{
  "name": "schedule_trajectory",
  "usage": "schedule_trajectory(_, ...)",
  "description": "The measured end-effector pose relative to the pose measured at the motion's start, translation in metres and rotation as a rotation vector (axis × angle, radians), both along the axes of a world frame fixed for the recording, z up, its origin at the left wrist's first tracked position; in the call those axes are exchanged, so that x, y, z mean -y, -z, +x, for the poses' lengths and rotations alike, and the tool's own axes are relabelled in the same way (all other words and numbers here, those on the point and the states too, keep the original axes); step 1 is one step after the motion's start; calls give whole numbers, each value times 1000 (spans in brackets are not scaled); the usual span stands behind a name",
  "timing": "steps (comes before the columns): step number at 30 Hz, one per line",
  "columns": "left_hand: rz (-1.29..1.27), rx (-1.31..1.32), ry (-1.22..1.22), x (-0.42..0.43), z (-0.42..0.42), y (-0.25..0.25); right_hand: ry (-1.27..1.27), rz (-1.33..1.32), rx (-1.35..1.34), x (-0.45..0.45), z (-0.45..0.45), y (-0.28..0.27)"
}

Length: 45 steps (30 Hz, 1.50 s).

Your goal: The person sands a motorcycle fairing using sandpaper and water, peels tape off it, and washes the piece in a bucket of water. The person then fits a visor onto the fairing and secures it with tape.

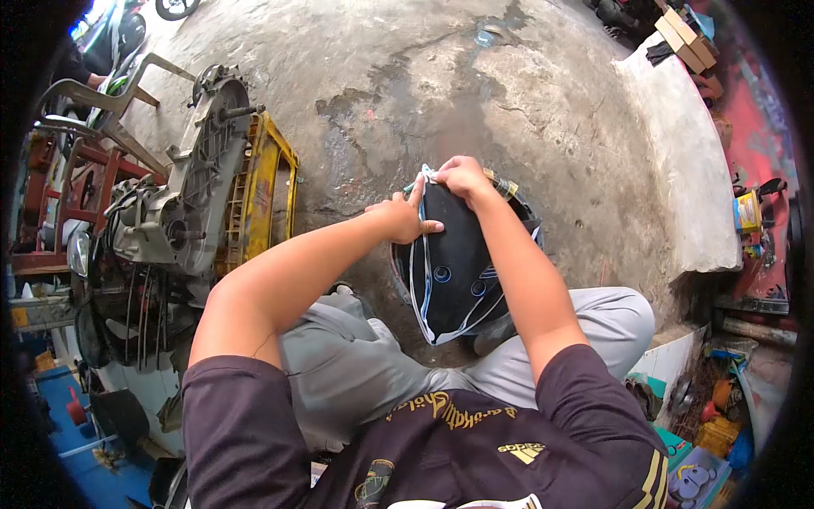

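Observation:
Between my knees lies a black, pointed, cover-like piece [455,246] with white and blue edging and two round blue-ringed marks. Its far tip is under my hands, its near tip towards me. My left hand [402,217] rests on its left edge, thumb and index finger stretched apart. At the far tip, my right hand [463,180] is closed in a pinch on the white edging [426,173]. A dark rounded object [532,216] shows partly from beneath the black piece; I cannot tell what it is.
To the left stand a grey engine casing [182,191] and a yellow crate [271,182], with a chair [114,102] behind. A raised concrete ledge [678,161] runs along the right, with cardboard boxes [685,41] at its far end. The concrete floor [560,110] has damp patches.

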<state>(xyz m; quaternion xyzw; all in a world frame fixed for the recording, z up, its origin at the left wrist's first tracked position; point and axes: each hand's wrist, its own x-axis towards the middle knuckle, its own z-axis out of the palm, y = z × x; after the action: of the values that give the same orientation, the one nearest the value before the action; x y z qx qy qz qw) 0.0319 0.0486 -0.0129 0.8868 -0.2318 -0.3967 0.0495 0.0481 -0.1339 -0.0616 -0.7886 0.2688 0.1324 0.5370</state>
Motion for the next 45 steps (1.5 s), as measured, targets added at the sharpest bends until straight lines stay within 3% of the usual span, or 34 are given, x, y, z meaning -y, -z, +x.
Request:
schedule_trajectory(9, -49, -56, -45, -2, 1, 9, -8, 23, 88, 8, -4, 23)
schedule_trajectory(12, -133, -140, -67, -4, 3, 20, 6, -15, 84, -5, 10, 21)
schedule_trajectory(14, -149, -155, -85, -6, 4, 20, 25, -206, 44, -10, 22, 26)
schedule_trajectory(16, -181, -171, -104, -8, 2, 23, 20, -136, 84, -9, 10, 38)
schedule_trajectory(20, -232, -165, -189, -13, -9, 31, -1, -11, 25, 2, -11, -8)
schedule_trajectory(22, -704, 3, -497, -20, -24, 65, -3, -44, 63, 5, -12, -1)
schedule_trajectory(23, -823, 42, -647, -18, -39, 59, -4, -76, 85, 7, -10, 8)
schedule_trajectory(28, -757, 139, -734, -12, -57, 35, -22, -365, 79, -19, 11, 9)
schedule_trajectory(37, -672, 314, -820, -12, -66, 45, -124, -289, 122, -7, -3, 4)
schedule_trajectory(39, -582, 243, -825, -14, -67, 33, -77, -404, 41, -17, 10, 4)
schedule_trajectory(45, -545, 348, -828, -10, -72, 35, -170, -274, 65, 7, 29, 49)
